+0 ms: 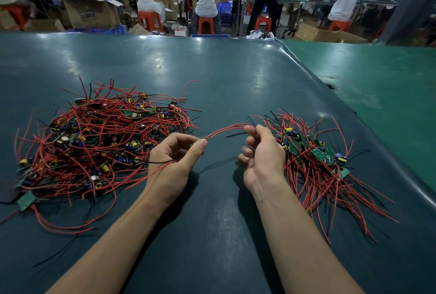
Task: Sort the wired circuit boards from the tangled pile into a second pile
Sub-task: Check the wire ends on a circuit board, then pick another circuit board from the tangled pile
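A big tangled pile of small green circuit boards with red and black wires lies on the left of the dark mat. A smaller pile lies on the right with its wires running towards me. My left hand pinches one small green board between thumb and fingers. That board's red wires arc to the right, where my right hand holds them in curled fingers at the inner edge of the right pile. More wires trail from my left hand back into the left pile.
The dark green mat covers the table; a lighter green surface adjoins it on the right. A loose board lies at the near left edge of the big pile. Seated people, red stools and cardboard boxes stand beyond the far edge.
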Available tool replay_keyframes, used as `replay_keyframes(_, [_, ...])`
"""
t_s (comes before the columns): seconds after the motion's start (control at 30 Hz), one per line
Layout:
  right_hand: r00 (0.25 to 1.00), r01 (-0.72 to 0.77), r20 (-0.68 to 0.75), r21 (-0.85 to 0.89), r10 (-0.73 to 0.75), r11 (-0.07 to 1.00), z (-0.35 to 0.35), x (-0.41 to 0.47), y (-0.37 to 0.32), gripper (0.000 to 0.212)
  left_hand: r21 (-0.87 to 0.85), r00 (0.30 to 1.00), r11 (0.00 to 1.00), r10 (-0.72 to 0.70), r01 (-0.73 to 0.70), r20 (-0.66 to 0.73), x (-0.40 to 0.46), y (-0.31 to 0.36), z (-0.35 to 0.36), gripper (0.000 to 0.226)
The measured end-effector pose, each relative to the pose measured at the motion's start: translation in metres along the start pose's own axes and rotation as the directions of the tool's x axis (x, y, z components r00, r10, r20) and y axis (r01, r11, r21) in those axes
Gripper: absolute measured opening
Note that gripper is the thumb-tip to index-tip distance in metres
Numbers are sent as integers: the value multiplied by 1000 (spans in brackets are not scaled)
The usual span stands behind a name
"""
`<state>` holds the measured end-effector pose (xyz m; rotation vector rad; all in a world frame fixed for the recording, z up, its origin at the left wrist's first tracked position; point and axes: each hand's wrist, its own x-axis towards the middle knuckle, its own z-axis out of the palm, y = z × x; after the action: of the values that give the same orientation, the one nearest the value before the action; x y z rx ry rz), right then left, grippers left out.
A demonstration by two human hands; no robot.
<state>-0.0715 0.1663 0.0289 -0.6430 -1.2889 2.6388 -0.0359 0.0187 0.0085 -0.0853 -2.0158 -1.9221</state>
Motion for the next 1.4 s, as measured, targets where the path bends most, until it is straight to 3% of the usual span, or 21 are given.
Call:
replay_keyframes(0.17, [999,26,-37,3,-25,1000,-1,3,-2,27,2,1000,1000,19,-19,-11,1,-5,-1,6])
replay_keyframes(0.33, [991,114,-57,-78,-119,990,-4,4,-4,30,-47,997,997,59,-62,-56,1,-4,-3,6])
replay_keyframes(0.4, [991,126,51,-149,-120,981,-2,1,-4,30,-130,994,990,37,-51,-104,4,-4,-5,4])
replay_keyframes(0.47, [962,118,270,-335,-25,935,0,-7,1,23,-265,993,964,-26,-5,-116,6,-2,-7,16])
replay_keyframes(0.57, [802,167,582,-439,137,883,6,-24,17,9,-409,991,905,-133,121,1,6,0,-6,32])
replay_keyframes(0.63, [762,224,642,-379,81,898,7,-26,21,9,-414,982,891,-184,186,44,7,0,-7,38])
replay_keyframes(0.77, [774,396,625,-351,-103,849,5,-25,17,9,-360,985,916,-169,174,44,7,1,-5,43])
replay_keyframes(0.83, [824,396,533,-297,-194,869,7,-27,19,18,-271,992,955,-124,121,7,6,1,-3,39])
replay_keyframes(0.9, [890,400,311,-176,-335,899,10,-25,16,22,30,997,999,34,-32,-68,4,-3,-5,30])
replay_keyframes(0.97, [917,396,36,16,-397,918,6,-19,4,21,459,949,862,295,-214,-110,2,-8,-9,19])
replay_keyframes(1.03, [949,309,-122,184,-291,933,-2,-13,-4,30,749,873,619,475,-238,-115,2,-9,-13,13])
replay_keyframes(1.1, [979,187,-122,212,-164,959,-5,-13,-2,38,874,878,479,449,-78,-168,5,-11,-18,22])
replay_keyframes(1.17, [990,141,-26,142,-139,980,-1,-16,7,38,918,938,387,279,84,-204,9,-15,-24,36])
replay_keyframes(1.27, [987,132,88,22,-134,991,10,-20,17,39,951,970,261,131,166,-205,11,-19,-28,36])
replay_keyframes(1.4, [983,138,127,-63,-129,988,12,-20,21,41,932,965,345,186,110,-183,12,-18,-31,18])
